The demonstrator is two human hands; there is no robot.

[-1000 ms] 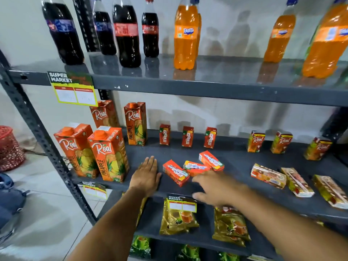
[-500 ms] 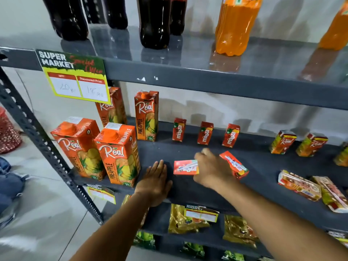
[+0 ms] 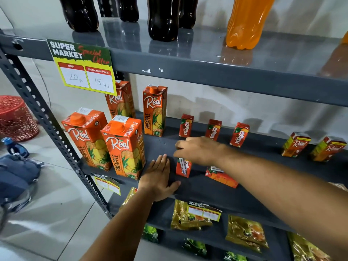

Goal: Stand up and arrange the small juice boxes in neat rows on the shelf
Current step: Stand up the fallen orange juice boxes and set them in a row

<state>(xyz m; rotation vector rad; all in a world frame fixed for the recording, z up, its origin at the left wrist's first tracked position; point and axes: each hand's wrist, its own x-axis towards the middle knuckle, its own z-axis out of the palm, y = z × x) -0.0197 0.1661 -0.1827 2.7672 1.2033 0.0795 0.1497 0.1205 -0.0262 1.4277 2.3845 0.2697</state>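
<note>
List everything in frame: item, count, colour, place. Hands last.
Cola bottles: four, dark, top shelf left.
Orange soda bottle: one fully seen, orange, top shelf right.
Price tag: one, yellow-green, top shelf edge.
Large Real cartons: four, orange, upright, middle shelf left.
Back Maaza boxes: three, red, upright, back row.
Front Maaza box: one, red, upright under the right hand.
Lying Maaza box: one, red-orange, flat, front, partly hidden by the arm.
Small Real boxes: two, red-green, upright, right.
Gold pouches: several, lower shelf.
Red basket: one, floor left.
Left hand: flat on the shelf front.
Right hand: over the front Maaza box; fingers' grip unclear.
</note>
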